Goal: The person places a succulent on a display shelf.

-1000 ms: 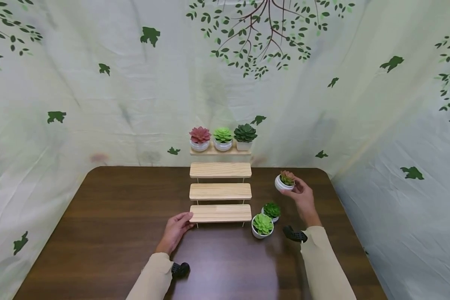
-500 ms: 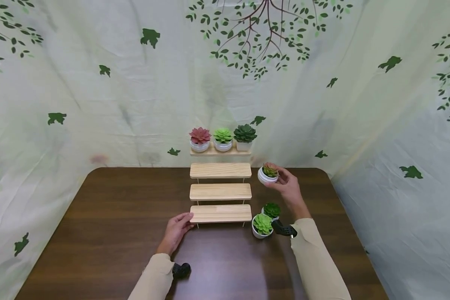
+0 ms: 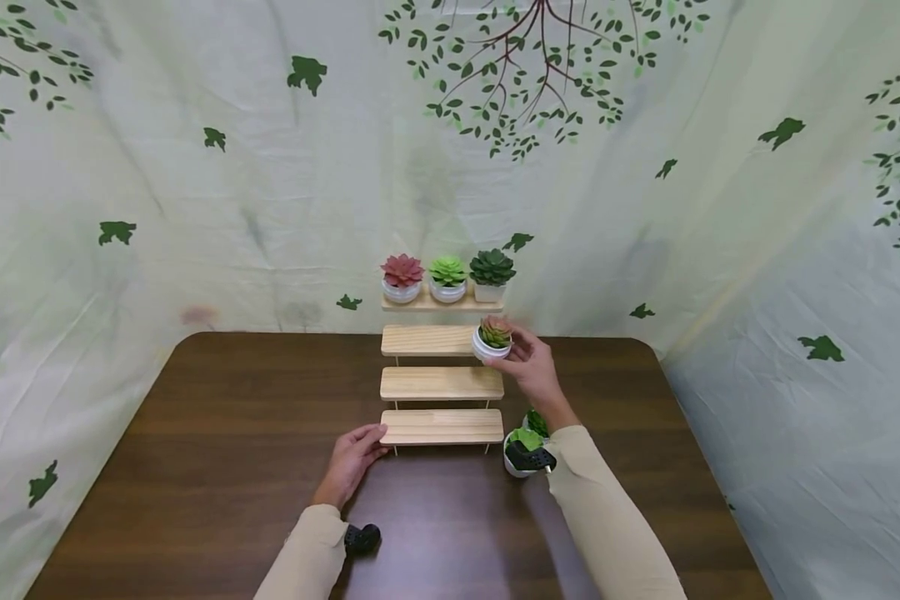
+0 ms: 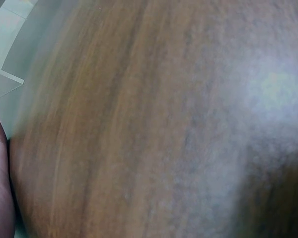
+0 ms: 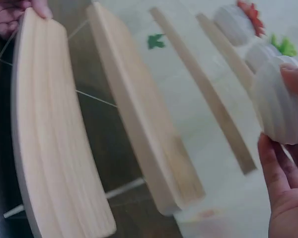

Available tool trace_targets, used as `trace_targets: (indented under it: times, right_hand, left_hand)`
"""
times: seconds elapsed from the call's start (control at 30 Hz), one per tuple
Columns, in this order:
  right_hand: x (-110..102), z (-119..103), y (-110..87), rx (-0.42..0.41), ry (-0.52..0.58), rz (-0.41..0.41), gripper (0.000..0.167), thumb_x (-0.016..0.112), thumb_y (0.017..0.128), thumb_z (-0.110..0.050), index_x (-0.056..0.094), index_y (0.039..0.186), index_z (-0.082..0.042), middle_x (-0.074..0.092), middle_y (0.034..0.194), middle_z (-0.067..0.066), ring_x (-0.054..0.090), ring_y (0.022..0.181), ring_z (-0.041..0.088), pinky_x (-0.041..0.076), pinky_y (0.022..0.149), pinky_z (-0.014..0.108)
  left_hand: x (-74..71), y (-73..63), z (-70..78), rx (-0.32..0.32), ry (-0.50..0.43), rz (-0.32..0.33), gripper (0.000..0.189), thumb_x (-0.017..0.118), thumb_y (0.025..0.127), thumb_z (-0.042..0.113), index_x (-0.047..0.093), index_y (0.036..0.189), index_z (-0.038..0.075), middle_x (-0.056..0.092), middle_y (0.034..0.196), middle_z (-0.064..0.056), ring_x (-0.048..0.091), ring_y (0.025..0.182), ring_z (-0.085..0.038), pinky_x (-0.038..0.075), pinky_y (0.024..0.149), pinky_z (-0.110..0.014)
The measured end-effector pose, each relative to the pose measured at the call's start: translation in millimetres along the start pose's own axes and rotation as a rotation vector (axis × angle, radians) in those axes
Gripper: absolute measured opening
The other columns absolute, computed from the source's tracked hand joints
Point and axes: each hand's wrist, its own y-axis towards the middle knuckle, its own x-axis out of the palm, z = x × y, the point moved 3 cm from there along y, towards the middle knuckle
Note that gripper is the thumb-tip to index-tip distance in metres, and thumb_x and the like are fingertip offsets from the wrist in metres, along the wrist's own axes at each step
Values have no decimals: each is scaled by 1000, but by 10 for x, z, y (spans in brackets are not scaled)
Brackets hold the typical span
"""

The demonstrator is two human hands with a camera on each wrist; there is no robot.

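Note:
My right hand [image 3: 534, 367] grips a white-potted succulent [image 3: 492, 335] with reddish-green leaves, tilted, over the right end of the stand's second tier from the top [image 3: 426, 340]. In the right wrist view, the thumb and fingers hold the ribbed white pot [image 5: 275, 106]. My left hand [image 3: 351, 464] pinches the left end of the lowest wooden tier [image 3: 441, 427], thumb on its top. Along the top tier stand a red succulent [image 3: 402, 273], a bright green one [image 3: 447, 275] and a dark green one [image 3: 492, 268].
Two more potted succulents, a light green one [image 3: 525, 437] and a darker one [image 3: 537, 422], stand on the brown table [image 3: 232, 433] right of the stand, partly covered by my right wrist's black device [image 3: 531, 457]. A leaf-printed curtain [image 3: 307, 183] hangs behind.
My right hand has carried the reddish-green succulent leftward, from right of the stand to over the second tier's right end. The left hand has stayed at the lowest tier.

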Motion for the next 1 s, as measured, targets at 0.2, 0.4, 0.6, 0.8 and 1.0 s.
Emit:
trace_targets:
  times: [0.2,0.4,0.6,0.8,1.0]
  right_hand:
    - [220,22,121,-1,-33,-19,68,76,77,9,47,138,-2,51,135,19,53,120,29,51,89,23]
    - [474,9,226,-56,-54,-58,66,77,75,8,49,135,0,54,130,20,55,115,26,49,94,30]
    - [672,28,287,-71,-106,-74,63,78,77,2,51,134,-1,56,128,18,56,114,26,50,94,32]
    - [841,55,331,-66,-89,-125,60,76,79,3,52,133,-1,57,127,19,59,111,27,53,89,30]
    - [958,73,351,-65,-108,-146,62,77,79,2,50,135,0,56,128,20,58,114,29,52,90,31]
  left_hand:
    - [-14,-5,12,12,12,-10,7,63,93,6,69,94,2,65,84,0,62,75,-10,55,70,-24]
    - [-42,-6,-5,28,2,-19,6,64,92,5,69,92,3,66,84,-1,63,74,-11,55,69,-24]
    - [-47,11,-36,10,-17,7,5,64,91,4,68,91,3,66,84,-2,63,73,-12,55,69,-24]
    - [-38,17,-52,-2,-28,19,5,64,91,3,68,91,2,66,84,-3,63,73,-12,55,69,-25]
    - [-20,12,-41,5,-18,12,6,64,91,4,67,93,0,66,85,-3,63,73,-12,55,69,-24]
